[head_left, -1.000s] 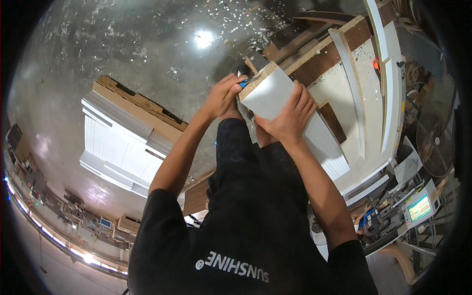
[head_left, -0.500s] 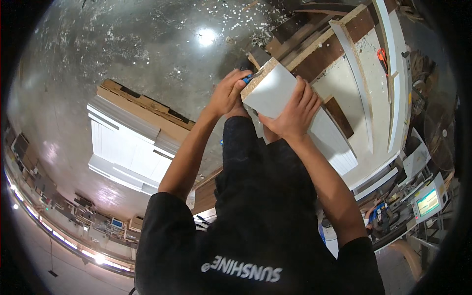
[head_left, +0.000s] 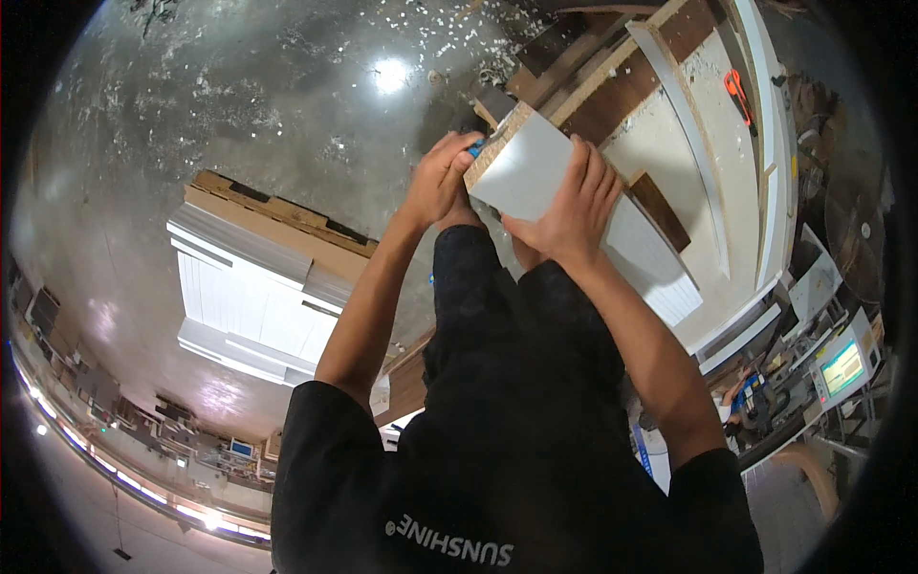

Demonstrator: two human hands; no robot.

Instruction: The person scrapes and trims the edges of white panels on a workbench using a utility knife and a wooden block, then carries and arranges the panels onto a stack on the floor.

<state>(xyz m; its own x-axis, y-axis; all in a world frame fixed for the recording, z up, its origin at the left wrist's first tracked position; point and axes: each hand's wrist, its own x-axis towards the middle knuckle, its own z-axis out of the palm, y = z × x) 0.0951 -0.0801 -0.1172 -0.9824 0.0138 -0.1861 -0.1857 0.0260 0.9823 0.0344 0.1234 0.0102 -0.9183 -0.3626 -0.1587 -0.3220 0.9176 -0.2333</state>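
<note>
In front of me lies a stack of long white boards (head_left: 535,172) with a bare, speckled particleboard end toward the far left. My left hand (head_left: 442,177) is closed around a small blue-handled tool (head_left: 476,147), held against that bare end edge. The tool's working tip is mostly hidden, so its exact kind does not show. My right hand (head_left: 572,206) grips the boards from above, its thumb at the near side and its fingers curled over toward the far side.
A pale worktable (head_left: 703,287) carries curved white-edged strips (head_left: 688,134), a brown wood block (head_left: 660,210) and an orange utility knife (head_left: 736,96). White panels (head_left: 253,297) are stacked at left on the chip-strewn floor (head_left: 287,105). A lit machine screen (head_left: 843,369) stands at right.
The whole view has shifted slightly. Both hands keep their hold, and the blue-handled tool stays at the boards' bare end with little visible movement along it.
</note>
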